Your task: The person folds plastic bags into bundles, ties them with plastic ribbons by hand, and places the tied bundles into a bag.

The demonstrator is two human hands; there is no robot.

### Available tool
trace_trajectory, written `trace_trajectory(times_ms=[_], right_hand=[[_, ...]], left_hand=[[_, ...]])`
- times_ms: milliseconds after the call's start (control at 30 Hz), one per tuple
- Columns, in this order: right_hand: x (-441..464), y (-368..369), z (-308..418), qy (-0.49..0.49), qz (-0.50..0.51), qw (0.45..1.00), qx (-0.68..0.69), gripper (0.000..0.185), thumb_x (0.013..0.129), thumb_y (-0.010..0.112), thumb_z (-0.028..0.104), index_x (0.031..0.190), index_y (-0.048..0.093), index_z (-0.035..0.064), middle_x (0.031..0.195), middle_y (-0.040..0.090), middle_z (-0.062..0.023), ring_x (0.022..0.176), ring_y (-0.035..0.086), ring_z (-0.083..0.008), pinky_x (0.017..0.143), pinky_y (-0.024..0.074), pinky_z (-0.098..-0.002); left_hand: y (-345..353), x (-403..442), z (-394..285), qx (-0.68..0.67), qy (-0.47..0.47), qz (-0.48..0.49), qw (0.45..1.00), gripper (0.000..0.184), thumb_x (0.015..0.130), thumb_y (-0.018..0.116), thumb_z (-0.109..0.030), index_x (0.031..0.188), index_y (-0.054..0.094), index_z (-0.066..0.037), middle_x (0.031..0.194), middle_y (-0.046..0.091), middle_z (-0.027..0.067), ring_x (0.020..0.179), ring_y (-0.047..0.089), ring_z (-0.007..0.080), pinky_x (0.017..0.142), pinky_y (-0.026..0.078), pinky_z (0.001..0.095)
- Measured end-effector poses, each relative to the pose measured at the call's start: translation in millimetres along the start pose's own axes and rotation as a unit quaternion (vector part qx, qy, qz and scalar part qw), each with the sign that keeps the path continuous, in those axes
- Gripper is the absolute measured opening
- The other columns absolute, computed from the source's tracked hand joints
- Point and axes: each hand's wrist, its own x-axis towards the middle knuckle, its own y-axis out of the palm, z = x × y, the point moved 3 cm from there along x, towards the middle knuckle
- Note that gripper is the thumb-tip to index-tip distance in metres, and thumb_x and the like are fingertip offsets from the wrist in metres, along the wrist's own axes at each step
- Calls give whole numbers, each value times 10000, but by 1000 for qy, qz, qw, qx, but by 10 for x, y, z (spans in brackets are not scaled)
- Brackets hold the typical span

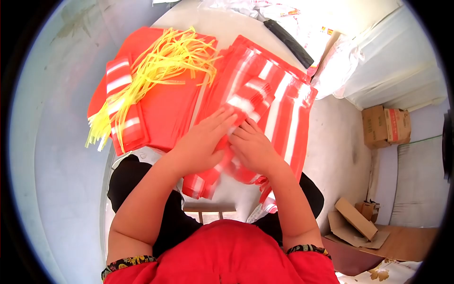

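A folded bundle of red-and-white striped sheets (pixel 255 97), glossy like plastic, lies at a slant across a larger striped stack (pixel 283 111). My left hand (pixel 201 142) rests on the bundle's left side, fingers stretched out along it. From the right, my right hand (pixel 254 147) lies over the bundle with its fingers nearly touching the left fingertips. Its thumb side is blurred. Below the hands, the bundle's striped lower end (pixel 201 184) shows near the table's front edge. The sheets' exact kind cannot be made out.
Left of the hands is a plain red stack (pixel 170 106) with a loose heap of yellow strips (pixel 172 59) and another folded striped bundle (pixel 127 130). A black roll (pixel 288 43) lies at the back. Cardboard boxes (pixel 385 125) and flattened cardboard (pixel 357 222) are on the right.
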Motion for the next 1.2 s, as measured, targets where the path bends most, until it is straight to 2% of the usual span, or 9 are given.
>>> trace_trajectory(times_ms=[233,433,467,567,667,767,933,1067,1200], right_hand=[[274,41,-358,41,7,999,3,183,904,676,167,1043,709,54,1096,670,-112,1250,533,-352,1218,308,-533],[300,-29,-936,274,-82,957,-53,275,889,702,187,1092,704,2,1443,532,-222,1326,489,-426,1226,310,-501],[238,-70,-971,317,-106,940,-66,394,912,692,169,1257,665,-19,1589,377,-280,1389,447,-448,1211,345,-481],[38,-213,-748,378,-177,908,27,515,968,653,144,1452,554,-2,1639,335,-277,1463,410,-405,1173,396,-457],[-162,45,-649,329,-205,885,258,577,1026,599,146,1566,435,29,1666,313,-262,1494,401,-344,1152,419,-406],[-39,106,-528,317,-174,886,291,545,1054,548,129,1575,420,32,1692,289,-238,1524,376,-282,1172,389,-368],[249,97,-362,231,-126,958,112,561,1017,549,143,1547,435,-1,1669,309,-252,1573,233,-429,1268,262,-489],[341,107,-63,62,7,997,43,597,993,564,257,1533,468,21,1664,366,-176,1564,266,-415,1266,201,-570],[444,204,-248,62,25,997,43,627,999,548,323,1556,451,51,1676,350,-158,1577,227,-403,1274,151,-569]], left_hand=[[105,-64,162,62,4,16,998,765,837,590,7,1577,393,-4,1678,326,187,1573,267,387,1269,276,484],[65,-112,144,46,-5,47,998,742,846,568,39,1568,405,-3,1680,319,189,1580,246,391,1271,271,482],[61,-117,145,45,-5,47,998,740,845,566,41,1567,406,-2,1681,317,189,1581,244,390,1273,269,481],[54,-136,143,44,-3,43,998,742,845,569,38,1567,405,-2,1685,311,187,1583,239,389,1274,264,481],[64,-157,102,47,-2,39,998,754,846,590,7,1574,395,-6,1685,311,185,1582,243,386,1270,263,495],[117,-192,-5,57,-13,42,997,765,852,622,-42,1579,385,-13,1682,318,186,1580,252,383,1260,267,524],[240,-256,-144,110,-27,43,993,732,856,666,-97,1547,436,-14,1655,361,191,1574,267,382,1243,279,562],[225,-226,-128,128,-13,52,990,651,865,673,-125,1484,515,-4,1605,432,187,1555,305,377,1228,307,557],[279,-207,-89,142,-7,46,989,601,891,643,-138,1468,536,-5,1583,460,185,1537,341,371,1213,333,551]])
